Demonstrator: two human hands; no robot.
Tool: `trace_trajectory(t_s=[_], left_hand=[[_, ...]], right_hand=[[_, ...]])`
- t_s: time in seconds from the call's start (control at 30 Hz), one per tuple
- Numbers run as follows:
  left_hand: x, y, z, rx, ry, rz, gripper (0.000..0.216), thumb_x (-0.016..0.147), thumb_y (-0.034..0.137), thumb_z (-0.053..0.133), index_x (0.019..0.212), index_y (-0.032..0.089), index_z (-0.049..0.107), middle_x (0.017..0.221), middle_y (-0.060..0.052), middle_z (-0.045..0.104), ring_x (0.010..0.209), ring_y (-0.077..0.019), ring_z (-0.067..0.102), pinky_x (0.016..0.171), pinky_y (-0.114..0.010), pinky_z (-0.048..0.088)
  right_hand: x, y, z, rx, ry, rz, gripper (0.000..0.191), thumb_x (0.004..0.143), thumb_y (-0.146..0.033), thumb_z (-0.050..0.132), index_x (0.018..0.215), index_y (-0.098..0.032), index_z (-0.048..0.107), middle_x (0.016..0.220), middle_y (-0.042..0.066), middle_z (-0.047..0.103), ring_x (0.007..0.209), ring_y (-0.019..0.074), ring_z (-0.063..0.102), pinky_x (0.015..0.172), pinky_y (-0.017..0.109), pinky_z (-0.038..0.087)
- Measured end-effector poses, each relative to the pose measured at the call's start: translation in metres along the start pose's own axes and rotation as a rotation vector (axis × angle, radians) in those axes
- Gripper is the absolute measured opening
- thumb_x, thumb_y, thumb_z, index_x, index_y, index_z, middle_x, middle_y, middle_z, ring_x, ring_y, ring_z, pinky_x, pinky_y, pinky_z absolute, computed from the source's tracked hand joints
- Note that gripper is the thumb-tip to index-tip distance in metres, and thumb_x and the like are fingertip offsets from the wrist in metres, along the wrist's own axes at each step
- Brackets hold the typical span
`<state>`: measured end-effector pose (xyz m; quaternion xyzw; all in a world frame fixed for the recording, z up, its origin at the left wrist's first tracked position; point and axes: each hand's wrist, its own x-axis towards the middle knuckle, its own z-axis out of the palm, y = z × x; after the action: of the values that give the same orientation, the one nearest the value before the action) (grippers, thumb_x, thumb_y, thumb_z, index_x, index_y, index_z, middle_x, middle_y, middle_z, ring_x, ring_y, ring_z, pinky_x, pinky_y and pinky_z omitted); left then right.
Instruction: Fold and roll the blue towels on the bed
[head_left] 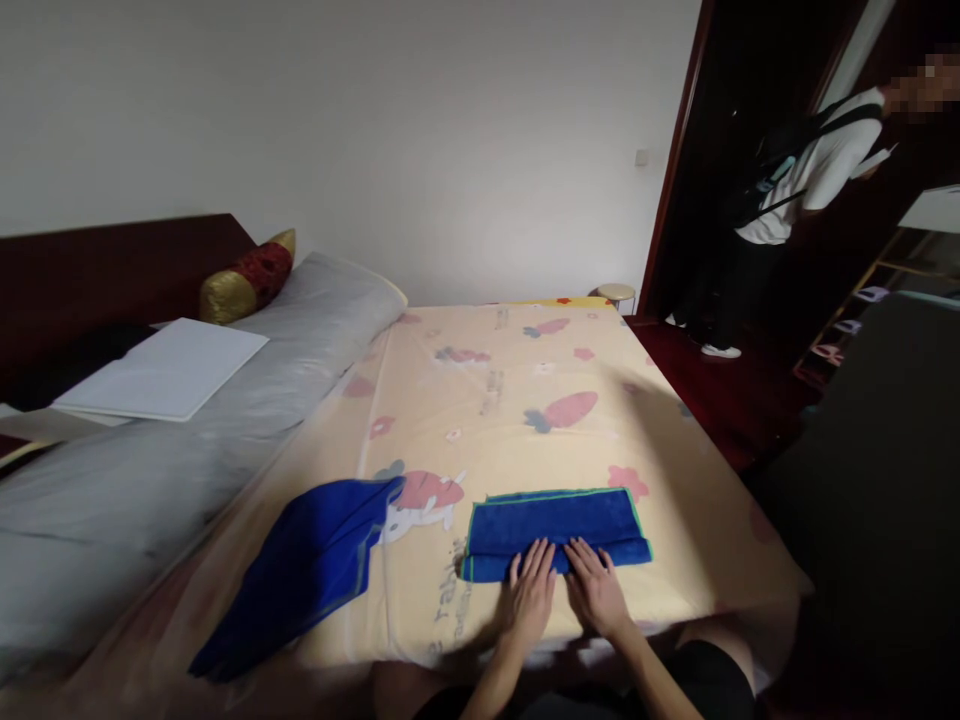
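Note:
A blue towel with green edging (555, 525) lies on the bed in front of me, folded into a long shape with its near edge turned over. On the left part of that near edge rests my left hand (534, 590), fingers stretched out over the cloth. My right hand (598, 590) lies just beside it with its fingers likewise extended on the fold; the thumbs are partly hidden. Farther left, a second blue towel (307, 565) is spread loosely and creased, touched by neither hand.
The bed sheet (450, 420) is pale yellow with carrot and rabbit prints. Along the left are a long grey pillow (330, 310), a white flat board (180, 365) and a red and gold bolster (251, 278). A person (795, 190) with a backpack stands by the doorway near a stool (616, 292).

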<state>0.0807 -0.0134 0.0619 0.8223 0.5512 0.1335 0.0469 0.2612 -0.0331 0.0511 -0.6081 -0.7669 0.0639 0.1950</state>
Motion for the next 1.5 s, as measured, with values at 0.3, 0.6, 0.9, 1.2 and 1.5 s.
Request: trace_trajectory(t_s=[0.3,0.6,0.9,1.2,1.5], left_hand=[[-0.028,-0.076,-0.021,0.18,0.207,-0.409,0.049,0.094,0.033,0.027,0.141,0.027,0.035,0.153,-0.008,0.037,0.141,-0.0239,0.035,0.113,-0.059,0.016],[0.007,-0.004,0.002,-0.007,0.013,-0.065,0.045,0.094,0.038,0.03,0.138,0.032,0.042,0.143,-0.002,0.052,0.132,-0.0173,0.048,0.108,-0.042,0.036],[-0.003,-0.071,-0.02,0.149,0.051,-0.404,0.05,0.094,0.038,0.026,0.143,0.027,0.032,0.154,-0.004,0.033,0.144,-0.0236,0.028,0.115,-0.061,0.017],[0.035,-0.017,0.007,-0.016,-0.086,-0.078,0.05,0.094,0.043,0.026,0.143,0.031,0.032,0.151,-0.001,0.04,0.14,-0.0195,0.038,0.113,-0.047,0.033],[0.028,-0.08,-0.014,0.113,-0.111,-0.322,0.053,0.093,0.045,0.022,0.144,0.032,0.026,0.157,-0.001,0.028,0.144,-0.0195,0.028,0.115,-0.055,0.021]], right_hand=[[-0.039,0.088,-0.022,-0.156,0.121,0.416,0.049,0.096,-0.042,0.024,0.139,-0.026,0.043,0.149,0.007,0.042,0.14,0.0255,0.034,0.107,0.055,0.03],[0.009,0.001,-0.005,0.051,-0.084,0.142,0.048,0.096,-0.048,0.027,0.137,-0.031,0.044,0.145,0.005,0.048,0.136,0.0222,0.041,0.11,0.05,0.031],[-0.009,0.072,-0.025,-0.125,0.077,0.464,0.053,0.096,-0.044,0.021,0.137,-0.02,0.046,0.151,0.008,0.038,0.143,0.0259,0.028,0.112,0.056,0.023],[0.035,0.012,-0.003,0.059,-0.109,0.194,0.052,0.096,-0.047,0.024,0.14,-0.027,0.042,0.149,0.004,0.042,0.14,0.0208,0.034,0.113,0.048,0.028],[0.016,0.092,-0.015,-0.01,0.004,0.397,0.06,0.094,-0.052,0.023,0.144,-0.02,0.035,0.153,0.007,0.034,0.143,0.0241,0.027,0.113,0.054,0.024]])
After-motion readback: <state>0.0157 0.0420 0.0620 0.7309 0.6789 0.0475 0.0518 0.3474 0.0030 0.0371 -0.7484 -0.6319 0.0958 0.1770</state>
